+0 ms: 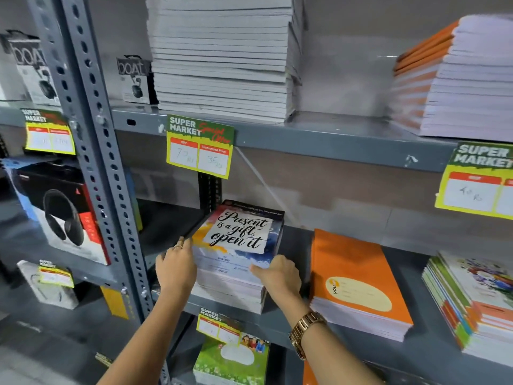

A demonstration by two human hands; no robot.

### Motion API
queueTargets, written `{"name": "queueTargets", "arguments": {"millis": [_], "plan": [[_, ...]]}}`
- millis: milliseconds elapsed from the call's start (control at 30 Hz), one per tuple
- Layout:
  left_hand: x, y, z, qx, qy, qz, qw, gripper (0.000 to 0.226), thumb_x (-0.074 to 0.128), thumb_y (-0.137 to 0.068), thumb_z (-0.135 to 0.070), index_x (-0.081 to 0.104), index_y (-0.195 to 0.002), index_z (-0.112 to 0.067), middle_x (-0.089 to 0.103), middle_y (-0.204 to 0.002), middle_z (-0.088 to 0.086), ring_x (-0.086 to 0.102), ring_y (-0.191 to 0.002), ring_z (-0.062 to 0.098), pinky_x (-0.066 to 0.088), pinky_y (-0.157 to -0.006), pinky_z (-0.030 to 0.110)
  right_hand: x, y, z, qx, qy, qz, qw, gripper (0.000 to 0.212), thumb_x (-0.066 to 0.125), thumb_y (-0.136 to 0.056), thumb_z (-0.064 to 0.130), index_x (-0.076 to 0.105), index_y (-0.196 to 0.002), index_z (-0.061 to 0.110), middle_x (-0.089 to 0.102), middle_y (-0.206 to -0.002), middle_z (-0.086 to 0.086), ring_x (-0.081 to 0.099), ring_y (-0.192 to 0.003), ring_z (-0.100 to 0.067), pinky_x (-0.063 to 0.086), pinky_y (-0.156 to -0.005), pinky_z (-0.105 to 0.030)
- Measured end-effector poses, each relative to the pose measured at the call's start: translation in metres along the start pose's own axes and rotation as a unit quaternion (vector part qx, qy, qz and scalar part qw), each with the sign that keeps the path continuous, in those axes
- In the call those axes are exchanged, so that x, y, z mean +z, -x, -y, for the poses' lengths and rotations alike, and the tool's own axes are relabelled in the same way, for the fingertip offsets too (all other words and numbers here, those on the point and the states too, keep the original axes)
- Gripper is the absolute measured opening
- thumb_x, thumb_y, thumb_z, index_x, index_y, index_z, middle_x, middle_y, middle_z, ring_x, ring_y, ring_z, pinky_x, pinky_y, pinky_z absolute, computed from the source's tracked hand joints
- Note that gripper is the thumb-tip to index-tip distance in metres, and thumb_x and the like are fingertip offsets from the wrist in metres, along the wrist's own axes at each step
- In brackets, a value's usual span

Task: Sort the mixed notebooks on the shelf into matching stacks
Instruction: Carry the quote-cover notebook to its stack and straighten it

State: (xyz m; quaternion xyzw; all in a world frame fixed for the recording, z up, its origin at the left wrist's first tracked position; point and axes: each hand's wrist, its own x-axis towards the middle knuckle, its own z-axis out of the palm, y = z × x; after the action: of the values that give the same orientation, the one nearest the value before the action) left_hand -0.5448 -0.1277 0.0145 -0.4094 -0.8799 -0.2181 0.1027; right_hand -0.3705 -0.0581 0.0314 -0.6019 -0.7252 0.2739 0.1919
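Observation:
A stack of notebooks (236, 245) with a "Present is a gift, open it" cover stands on the middle grey shelf (291, 326). My left hand (176, 266) presses flat against the stack's left side, fingers together. My right hand (279, 275), with a gold watch on the wrist, grips the stack's front right corner, thumb on the top cover. Right of it lies a stack of orange notebooks (358, 287). Further right sits a stack with colourful covers (472, 304).
The upper shelf carries a tall white stack (222, 56) and an orange-spined stack (455, 76). Yellow price tags (200, 147) hang from shelf edges. A perforated grey post (97, 151) stands left, with headphone boxes (63, 215) beyond. Green notebooks (233, 359) lie below.

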Motion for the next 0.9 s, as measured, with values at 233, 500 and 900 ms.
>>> {"name": "queueTargets", "arguments": {"millis": [233, 500, 900], "plan": [[0.01, 0.02, -0.058, 0.07, 0.01, -0.033, 0.997, 0.046, 0.057, -0.073, 0.005, 0.052, -0.117, -0.007, 0.049, -0.136, 0.016, 0.052, -0.115, 0.035, 0.034, -0.101, 0.049, -0.025, 0.01, -0.045, -0.071, 0.04, -0.172, 0.982, 0.026, 0.053, -0.093, 0.035, 0.06, -0.101, 0.012, 0.07, -0.1, -0.008, 0.067, -0.093, -0.024, 0.051, -0.068, -0.031], [0.021, 0.067, -0.173, 0.253, 0.119, -0.068, 0.958, 0.033, 0.053, -0.062, 0.0, 0.065, -0.092, -0.002, 0.073, -0.086, 0.016, 0.068, -0.074, 0.032, 0.055, -0.07, 0.043, -0.098, 0.006, -0.134, -0.097, 0.027, -0.343, 0.934, 0.015, 0.074, -0.077, 0.016, 0.063, -0.069, 0.01, 0.068, -0.063, -0.009, 0.066, -0.061, -0.031, 0.048, -0.05, -0.03], [0.045, 0.165, -0.361, 0.358, 0.273, -0.003, 0.893, 0.027, 0.05, -0.077, -0.005, 0.063, -0.1, -0.001, 0.071, -0.1, 0.018, 0.067, -0.087, 0.035, 0.054, -0.079, 0.043, -0.235, 0.007, -0.306, 0.065, 0.077, -0.421, 0.901, 0.019, 0.057, -0.088, 0.016, 0.067, -0.099, 0.005, 0.07, -0.099, -0.016, 0.06, -0.097, -0.036, 0.046, -0.082, -0.042]]}}
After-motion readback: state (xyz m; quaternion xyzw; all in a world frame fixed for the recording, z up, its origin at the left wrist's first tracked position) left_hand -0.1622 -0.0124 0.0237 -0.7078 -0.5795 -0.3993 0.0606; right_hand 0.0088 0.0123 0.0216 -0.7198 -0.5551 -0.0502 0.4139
